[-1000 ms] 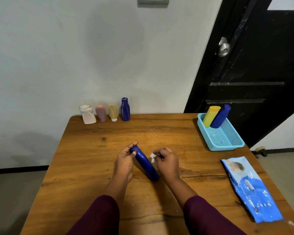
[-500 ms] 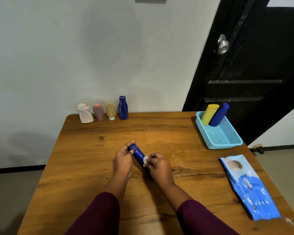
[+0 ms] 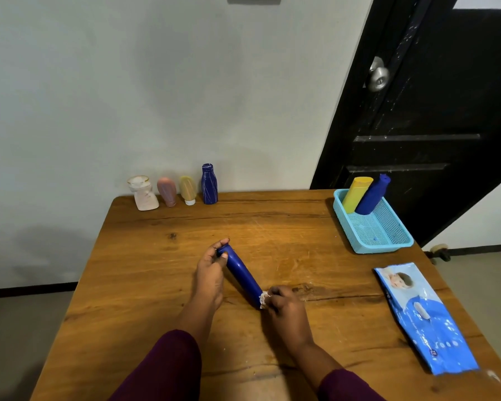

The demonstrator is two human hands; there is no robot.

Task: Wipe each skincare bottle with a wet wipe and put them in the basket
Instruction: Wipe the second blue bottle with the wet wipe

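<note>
Blue bottle (image 3: 242, 274) location: near the middle of the table (image 3: 287, 227), slanted, with the cap end toward the far left and the base end toward the near right. Whether the base end touches the table surface cannot be determined.

Hand states:
- The left hand (image 3: 210, 274) pinches the cap end between thumb and fingers.
- The right hand (image 3: 287, 309) has its fingers curled around a small crumpled white wet wipe (image 3: 263, 298), which is pressed against the base end of the bottle.

Other task items:
- The basket (image 3: 370, 247), light blue mesh, sits at the far right corner of the table. It holds a yellow bottle (image 3: 356, 193) and a second blue bottle (image 3: 372, 196), side by side, both leaning on its far wall.
- Along the far left edge, against the wall (image 3: 156, 96), four containers stand upright in one row, left to right: white bottle (image 3: 143, 193), pink tube (image 3: 167, 191), yellow tube (image 3: 188, 189), dark blue bottle (image 3: 209, 183).

A blue wipes pack (image 3: 422, 316) lies flat near the right edge of the table, nearer than the basket and apart from it. A black door (image 3: 431, 111) with a round metal knob (image 3: 378, 75) stands behind the basket.
</note>
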